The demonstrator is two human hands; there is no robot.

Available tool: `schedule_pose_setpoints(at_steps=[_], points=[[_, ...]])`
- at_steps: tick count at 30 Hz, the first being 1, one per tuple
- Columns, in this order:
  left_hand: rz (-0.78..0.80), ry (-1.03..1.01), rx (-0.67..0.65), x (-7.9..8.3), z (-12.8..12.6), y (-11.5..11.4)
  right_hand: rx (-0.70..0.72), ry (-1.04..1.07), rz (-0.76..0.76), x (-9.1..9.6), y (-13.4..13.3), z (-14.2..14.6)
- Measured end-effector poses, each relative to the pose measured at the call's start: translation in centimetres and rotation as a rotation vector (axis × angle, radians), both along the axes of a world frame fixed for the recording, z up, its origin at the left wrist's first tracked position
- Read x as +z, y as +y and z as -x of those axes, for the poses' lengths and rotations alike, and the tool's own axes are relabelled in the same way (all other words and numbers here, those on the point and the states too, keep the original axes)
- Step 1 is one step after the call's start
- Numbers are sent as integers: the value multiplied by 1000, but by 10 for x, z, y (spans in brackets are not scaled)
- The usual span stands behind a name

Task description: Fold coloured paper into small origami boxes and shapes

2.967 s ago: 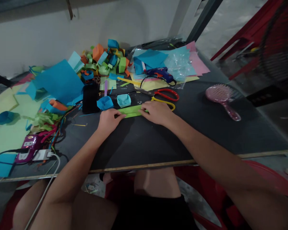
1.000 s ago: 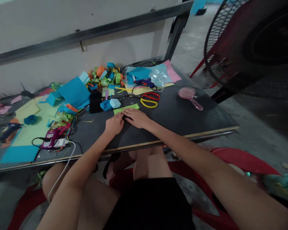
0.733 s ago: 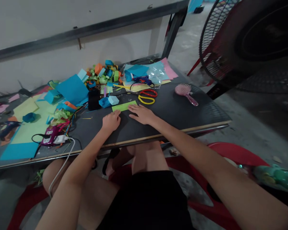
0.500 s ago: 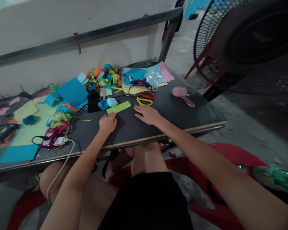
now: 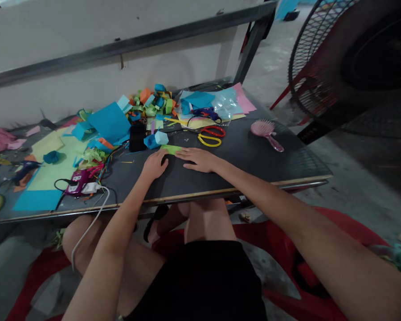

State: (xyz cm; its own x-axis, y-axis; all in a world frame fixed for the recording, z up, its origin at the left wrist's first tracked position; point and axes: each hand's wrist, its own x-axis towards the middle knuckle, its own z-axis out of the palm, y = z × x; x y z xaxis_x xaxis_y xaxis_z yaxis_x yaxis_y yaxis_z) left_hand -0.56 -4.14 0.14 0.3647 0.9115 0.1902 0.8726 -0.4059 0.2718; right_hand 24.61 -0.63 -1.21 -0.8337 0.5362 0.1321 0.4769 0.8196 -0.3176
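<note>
A light green paper strip (image 5: 171, 150) lies flat on the dark tabletop, its two ends covered by my fingers. My left hand (image 5: 155, 164) rests on the strip's left end, fingertips down and thumb apart. Stretched out flat, my right hand (image 5: 198, 160) presses over the right end with its fingers extended. Just behind the strip stand a blue folded paper piece (image 5: 150, 141) and a pale blue one (image 5: 161, 137). Scissors (image 5: 210, 141) with one red and one yellow handle loop lie beyond my right hand.
A black phone (image 5: 137, 137) and a heap of folded paper pieces (image 5: 150, 101) lie further back. At left are paper sheets (image 5: 38, 199) and a purple power strip (image 5: 77, 182) with cables. A pink hairbrush (image 5: 266, 133) lies right, near a large fan (image 5: 354, 67).
My right hand has moved left onto the green strip's right end. My left hand has shifted onto its left part, and the strip now lies more level. The camera view has turned slightly.
</note>
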Motion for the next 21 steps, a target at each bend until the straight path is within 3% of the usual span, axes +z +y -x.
schedule_pose_setpoints(at_steps=[4, 9, 15, 21], points=[[8, 43, 65, 1, -1, 0, -64, -12, 24, -2, 5, 4], [13, 132, 128, 5, -6, -4, -198, -3, 12, 0, -8, -4], [-52, 181, 149, 6, -10, -10, -196, -16, -22, -4, -21, -31], [-127, 191, 176, 2, -7, -10, -245, 10, -75, -3, -31, -28]])
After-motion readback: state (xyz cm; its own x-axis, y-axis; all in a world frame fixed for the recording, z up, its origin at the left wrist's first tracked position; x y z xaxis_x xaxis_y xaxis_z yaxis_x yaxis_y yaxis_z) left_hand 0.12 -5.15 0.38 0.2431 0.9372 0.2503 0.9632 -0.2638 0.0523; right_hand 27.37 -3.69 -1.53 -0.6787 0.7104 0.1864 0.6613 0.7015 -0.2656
